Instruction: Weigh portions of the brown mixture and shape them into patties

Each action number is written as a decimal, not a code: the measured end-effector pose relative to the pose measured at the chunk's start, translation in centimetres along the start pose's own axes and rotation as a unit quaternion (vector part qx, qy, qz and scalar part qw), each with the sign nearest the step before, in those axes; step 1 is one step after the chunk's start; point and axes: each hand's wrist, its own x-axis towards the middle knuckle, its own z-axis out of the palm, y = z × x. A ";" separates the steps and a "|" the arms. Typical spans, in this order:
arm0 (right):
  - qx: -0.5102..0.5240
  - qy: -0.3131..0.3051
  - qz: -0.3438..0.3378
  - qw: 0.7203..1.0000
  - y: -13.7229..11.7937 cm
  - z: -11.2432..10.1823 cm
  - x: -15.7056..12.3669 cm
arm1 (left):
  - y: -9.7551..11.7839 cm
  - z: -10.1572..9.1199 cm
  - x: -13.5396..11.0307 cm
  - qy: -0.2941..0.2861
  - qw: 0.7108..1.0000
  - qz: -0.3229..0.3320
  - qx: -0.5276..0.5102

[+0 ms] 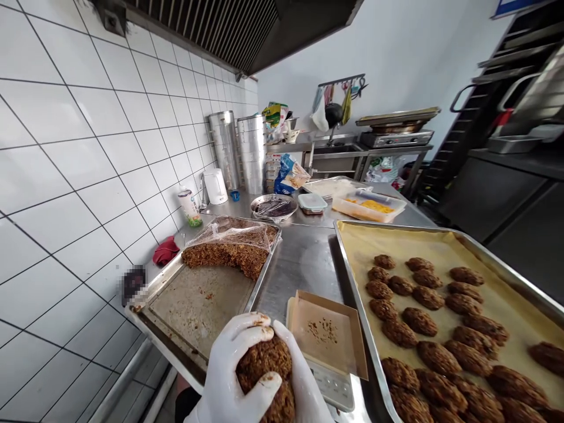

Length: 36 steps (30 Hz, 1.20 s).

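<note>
Both my hands wear white gloves and press together round a brown lump of dough [267,370] at the bottom centre. My left hand [229,370] curls over its left side and my right hand [304,382] cups its right side. Just behind them stands a small scale [328,385] with a brown paper square [326,335] on top, dusted with crumbs. To the left is a metal tray [198,305] with a slab of brown dough [229,252] under plastic film at its far end. On the right a large baking tray [352,258] lined with paper holds several shaped brown patties [418,320].
A white tiled wall runs along the left. Farther back on the steel counter are a red cloth [165,251], a cup [190,207], a white kettle [215,185], a film-covered bowl [273,207], lidded plastic boxes [368,204] and tall steel canisters [224,150]. A dark rack stands at right.
</note>
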 end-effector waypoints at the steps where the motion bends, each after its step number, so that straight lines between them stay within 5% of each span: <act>1: 0.006 0.002 0.020 1.000 0.0 0.3 -0.1 | 0.3 0.4 0.1 0.029 1.000 -0.005 -0.004; 6: 0.026 0.060 0.085 0.994 0.1 0.9 -0.5 | 1.0 2.6 0.0 0.155 0.984 -0.084 0.025; 9: -0.032 0.103 -0.023 0.994 0.3 0.1 -1.0 | 0.6 3.4 -0.2 0.226 0.956 -0.184 0.032; 11: -0.077 0.085 -0.088 0.989 0.3 -0.9 -1.3 | 0.4 3.5 -0.6 0.223 0.953 -0.200 0.042; 14: -0.045 0.063 -0.051 0.996 0.1 -2.6 -1.4 | 0.3 3.0 -1.2 0.079 0.989 -0.088 0.084; 17: 0.042 0.035 -0.003 0.998 0.2 -4.0 -1.4 | 0.1 2.0 -1.3 -0.028 0.989 0.072 0.125; 20: 0.080 0.005 0.034 0.996 0.5 -4.5 -1.6 | -0.1 1.6 -0.9 -0.018 0.981 0.153 0.119; 30: 0.101 0.062 0.019 0.993 0.0 -3.5 -2.4 | 0.4 2.9 -0.6 0.027 0.992 0.100 0.075; 36: 0.250 -0.032 0.110 0.961 0.2 -4.9 -3.1 | 2.4 3.2 0.6 0.013 0.981 0.176 0.080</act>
